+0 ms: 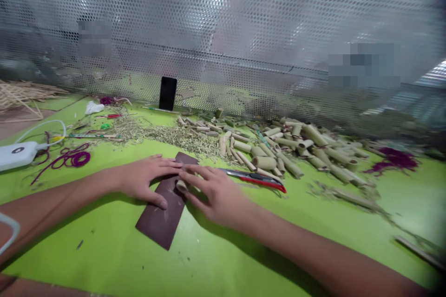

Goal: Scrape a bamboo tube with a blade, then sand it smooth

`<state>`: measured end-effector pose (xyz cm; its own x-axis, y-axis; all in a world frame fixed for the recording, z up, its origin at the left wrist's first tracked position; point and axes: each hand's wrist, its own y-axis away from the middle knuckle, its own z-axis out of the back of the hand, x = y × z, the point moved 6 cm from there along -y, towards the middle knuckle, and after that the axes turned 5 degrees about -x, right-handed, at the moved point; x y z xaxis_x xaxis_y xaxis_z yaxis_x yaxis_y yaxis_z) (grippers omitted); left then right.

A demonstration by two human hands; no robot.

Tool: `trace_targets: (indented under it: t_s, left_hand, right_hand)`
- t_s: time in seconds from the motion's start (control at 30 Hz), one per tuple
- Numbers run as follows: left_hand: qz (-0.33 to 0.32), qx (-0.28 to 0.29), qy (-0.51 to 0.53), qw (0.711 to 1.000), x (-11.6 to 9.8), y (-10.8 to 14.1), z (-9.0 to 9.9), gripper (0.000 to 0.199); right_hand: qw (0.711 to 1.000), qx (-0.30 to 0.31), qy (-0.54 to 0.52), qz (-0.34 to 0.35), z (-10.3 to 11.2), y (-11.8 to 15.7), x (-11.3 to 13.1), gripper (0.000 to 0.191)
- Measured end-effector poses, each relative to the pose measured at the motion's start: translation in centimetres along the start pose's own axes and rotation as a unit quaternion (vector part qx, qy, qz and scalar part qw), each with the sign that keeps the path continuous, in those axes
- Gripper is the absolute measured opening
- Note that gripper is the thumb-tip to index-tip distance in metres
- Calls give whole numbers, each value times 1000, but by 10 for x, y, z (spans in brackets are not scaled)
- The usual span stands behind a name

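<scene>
A dark brown sheet of sandpaper with pale dusty streaks lies on the green table. My left hand rests on its left and far part, fingers stretched out flat and thumb spread apart. In my right hand a short piece of bamboo tube is gripped against the sandpaper's right edge; my fingers cover most of it. Just beyond that hand lies a red and black utility knife with its blade pointing toward the fingers.
Many cut bamboo tubes are heaped at the right, beside shavings. A phone leans against a perforated metal screen. Purple string and a white power bank with a cable lie at left; more purple string lies right.
</scene>
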<state>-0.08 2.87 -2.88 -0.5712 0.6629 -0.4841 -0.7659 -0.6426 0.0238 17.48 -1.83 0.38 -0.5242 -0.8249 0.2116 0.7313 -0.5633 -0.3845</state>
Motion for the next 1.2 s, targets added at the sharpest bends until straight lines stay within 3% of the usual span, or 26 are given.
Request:
trace_targets:
  t_s: [0.17,0.37,0.53,0.7,0.87,1.03,1.2]
  left_hand:
    - [-7,-6,6,1000,0,0,0,102]
    - [3,-1,-3,1000,0,0,-1,104]
    - [-11,-13,2,1000,1,0,-1,100]
    - [-9,-6,8,1000,2,-1,-2,104]
    - [-16,-13,8,1000,0,0,-1,100]
    - [1,-1,-5,1000,2,0,-2,104]
    - [-3,-3,-2,1000,0,0,-1,100]
  right_hand:
    - [995,19,-58,81,-3,3,15,32]
    - [1000,4,-20,-24,-1,-1,-9,23]
    - [992,-1,-96,83,-2,3,9,27]
    - [998,-39,-37,21,-1,-1,-7,21]
    - [993,-19,-50,105,-2,2,11,26]
    - [1000,-23,0,12,-1,-1,-6,30]
    - [994,-30,-56,87,0,2,9,28]
